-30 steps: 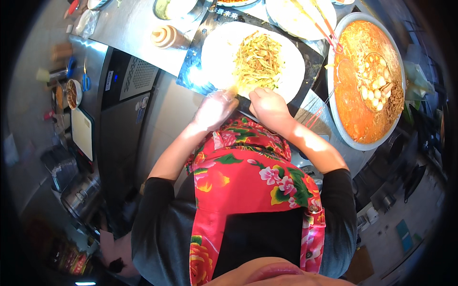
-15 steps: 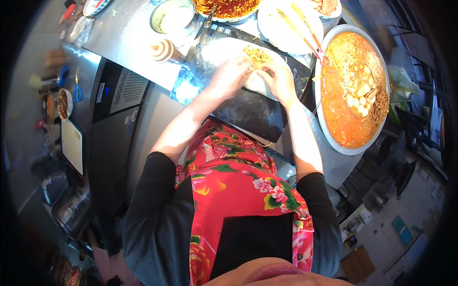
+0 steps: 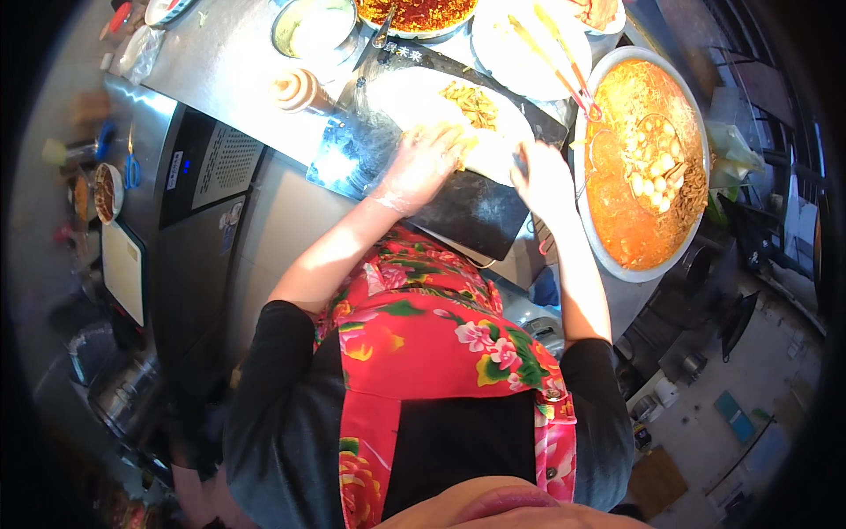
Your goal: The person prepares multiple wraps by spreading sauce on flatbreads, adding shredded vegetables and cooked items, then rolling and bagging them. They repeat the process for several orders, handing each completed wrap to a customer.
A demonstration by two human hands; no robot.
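Note:
A black board [image 3: 489, 212] lies at the counter's front edge. On it is a white oval surface [image 3: 407, 95], washed out by glare; I cannot tell whether it is a plate or a sheet of dough. A heap of yellow-brown shreds [image 3: 472, 104] sits toward its right side. My left hand [image 3: 421, 166] rests closed at its near edge, fingers around a pale yellowish piece [image 3: 465, 145] of unclear kind. To the right, my right hand [image 3: 541, 183] is closed around a short dark handle [image 3: 520, 157]; the rest of that tool does not show clearly.
A large oval tub [image 3: 608, 220] of orange-red broth with a strainer of pale balls [image 3: 656, 172] stands right. Behind are a white plate [image 3: 502, 53] with tongs, a chilli-oil bowl [image 3: 432, 19], a metal bowl [image 3: 317, 31] and a squeeze bottle [image 3: 298, 91].
My hands were together at the near side of the shreds. My right hand has drawn away rightward and toward me, now around a dark handle. My left hand has shifted slightly toward me.

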